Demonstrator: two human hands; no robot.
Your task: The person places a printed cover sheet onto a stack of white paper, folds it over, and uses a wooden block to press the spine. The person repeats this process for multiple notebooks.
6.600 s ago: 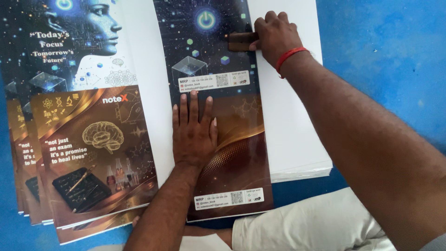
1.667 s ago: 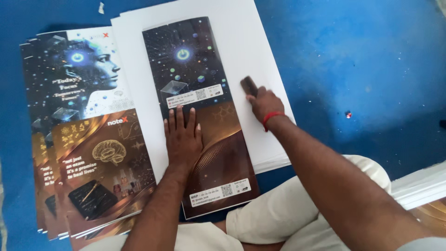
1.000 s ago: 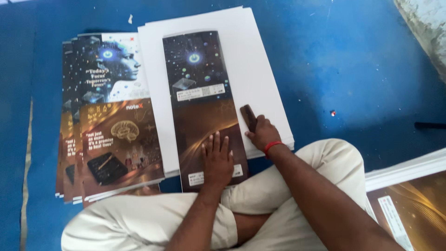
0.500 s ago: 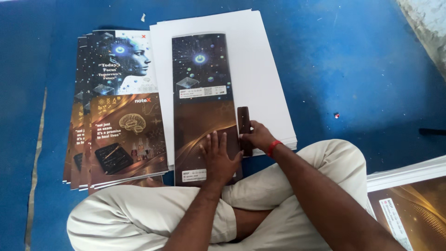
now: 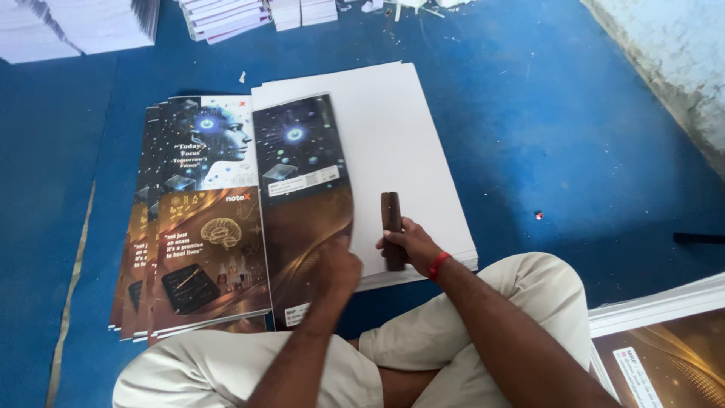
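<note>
Head view is showing a blue floor (image 5: 589,143) carrying a stack of white sheets (image 5: 408,128), with open floor lying to the right and far side of it. A fanned pile of printed covers (image 5: 204,227) is lying along the stack's left edge. A long dark printed cover (image 5: 302,196) is resting on the stack's left half, its near end bowing upward. The left hand (image 5: 337,264) is reaching in from the near edge, fingers pressed together and pinching that cover's near right edge. The right hand (image 5: 411,243) is lying at the stack's near edge, fingers curled around a dark brown wooden block (image 5: 391,227). The forearms are hiding the stack's near edge, and another cover pile is being cut off at lower right.
</note>
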